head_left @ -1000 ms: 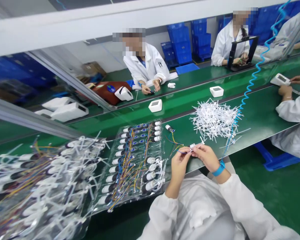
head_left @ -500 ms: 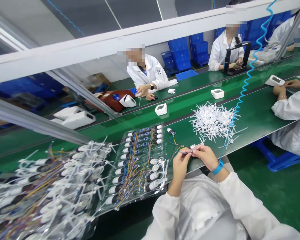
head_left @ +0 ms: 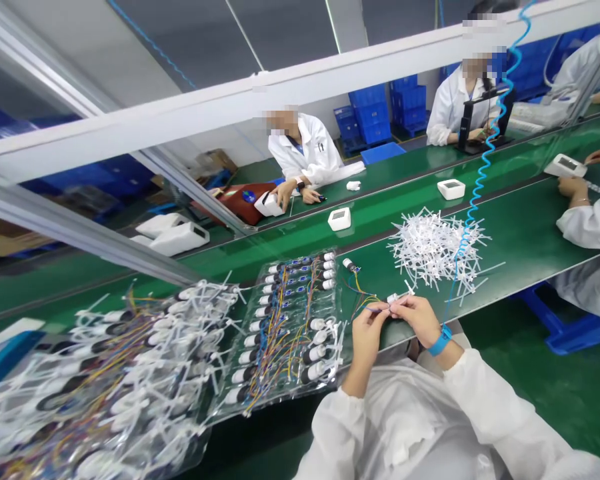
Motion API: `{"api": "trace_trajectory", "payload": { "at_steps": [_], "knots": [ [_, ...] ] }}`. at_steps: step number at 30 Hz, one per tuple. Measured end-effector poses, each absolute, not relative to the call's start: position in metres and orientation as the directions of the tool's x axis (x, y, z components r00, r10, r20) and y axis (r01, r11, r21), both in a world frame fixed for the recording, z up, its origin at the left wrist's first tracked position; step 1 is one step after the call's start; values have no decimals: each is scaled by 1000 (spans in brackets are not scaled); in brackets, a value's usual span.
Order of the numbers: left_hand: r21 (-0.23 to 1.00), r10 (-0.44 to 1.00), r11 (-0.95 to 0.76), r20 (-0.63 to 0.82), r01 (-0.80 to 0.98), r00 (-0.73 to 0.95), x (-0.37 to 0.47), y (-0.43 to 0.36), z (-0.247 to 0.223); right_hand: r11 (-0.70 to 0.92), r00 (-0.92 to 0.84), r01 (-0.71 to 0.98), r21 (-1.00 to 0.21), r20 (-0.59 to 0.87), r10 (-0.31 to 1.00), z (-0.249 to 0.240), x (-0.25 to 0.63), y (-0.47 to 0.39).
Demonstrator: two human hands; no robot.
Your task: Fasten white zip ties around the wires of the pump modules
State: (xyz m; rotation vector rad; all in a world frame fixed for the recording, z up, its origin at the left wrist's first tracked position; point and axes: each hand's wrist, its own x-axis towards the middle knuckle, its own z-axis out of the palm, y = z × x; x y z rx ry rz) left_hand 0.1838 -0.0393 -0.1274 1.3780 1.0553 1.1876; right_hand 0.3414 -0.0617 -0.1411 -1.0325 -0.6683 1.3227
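Where two hands meet at the table edge: fine fingerwork on loose wires (head_left: 359,287)

Nearest: left hand (head_left: 367,333) and right hand (head_left: 420,320) held low over the near edge of the green surface (head_left: 525,227), fingertips almost touching. Left fingers closed on the near end of the wires; right fingers pinched at the same spot, apparently on the same end. Exact piece covered by the tips. Blue band (head_left: 440,341) on the right wrist. A small white part (head_left: 393,298) shows just beyond the fingertips; cannot tell if held or resting.

The wires run away from the hands to a white-and-black component (head_left: 349,265), lying on the surface on its own.

Step in hand, as I judge it: handling the wire end between both sets of fingertips. The next move would call for a steady left pinch, small adjustments from the right, and slack enough not to drag the component.

Left of the hands: a clear plastic tray (head_left: 325,303) with rows of similar wired components; beyond it, further left, a thick heap of components with white ties (head_left: 145,373). Ahead and right: a loose pile of cable ties (head_left: 435,247), a blue coiled line (head_left: 480,173) hanging in front.

Farther: white devices (head_left: 340,219) on the green strip; across it, a co-worker's hand (head_left: 283,197) on another white unit (head_left: 269,205). Blue crates (head_left: 371,115) at the back.
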Motion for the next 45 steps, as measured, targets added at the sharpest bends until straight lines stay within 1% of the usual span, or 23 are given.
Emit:
{"api": "trace_trajectory", "payload": {
  "at_steps": [5, 8, 11, 13, 16, 19, 21, 24, 28, 32, 36, 41, 45],
  "knots": [
    [993, 977, -117, 116, -4, 177, 184, -35, -132, -57, 167, -512, -857, -165, 972, -134, 338, -64],
    [989, 971, -150, 150, -11, 187, 186, -36, -135, -44, 177, -569, -821, -175, 968, -132, 340, -66],
    [963, 953, -264, 251, 55, 171, 187, -40, -132, -39, 195, -625, -780, -204, 959, -129, 343, -69],
    [938, 933, -327, 302, 111, 193, 187, -45, -128, -46, 203, -673, -738, -244, 948, -127, 344, -70],
    [897, 901, -414, 381, 151, 208, 188, -54, -126, -62, 196, -720, -692, -288, 937, -123, 345, -70],
    [801, 840, -542, 522, 253, 148, 190, -59, -129, -83, 175, -720, -689, -296, 939, -120, 345, -70],
    [739, 812, -578, 565, 345, 149, 192, -59, -134, -97, 163, -722, -685, -305, 938, -118, 346, -71],
    [704, 826, -561, 512, 435, 237, 196, -56, -142, -112, 143, -730, -674, -311, 940, -117, 347, -72],
    [721, 855, -513, 386, 466, 346, 200, -52, -147, -121, 124, -739, -663, -311, 942, -115, 348, -72],
    [748, 895, -441, 325, 496, 305, 199, -52, -143, -128, 129, -733, -668, -321, 938, -114, 350, -80],
    [778, 922, -383, 291, 498, 256, 197, -54, -137, -183, 117, -733, -656, -385, 915, -114, 356, -99],
    [797, 925, -375, 289, 472, 247, 198, -56, -134, -216, 171, -706, -675, -458, 872, -114, 359, -116],
    [789, 918, -394, 309, 471, 250, 200, -56, -133, -246, 184, -685, -686, -489, 853, -112, 357, -114]
  ]
}}
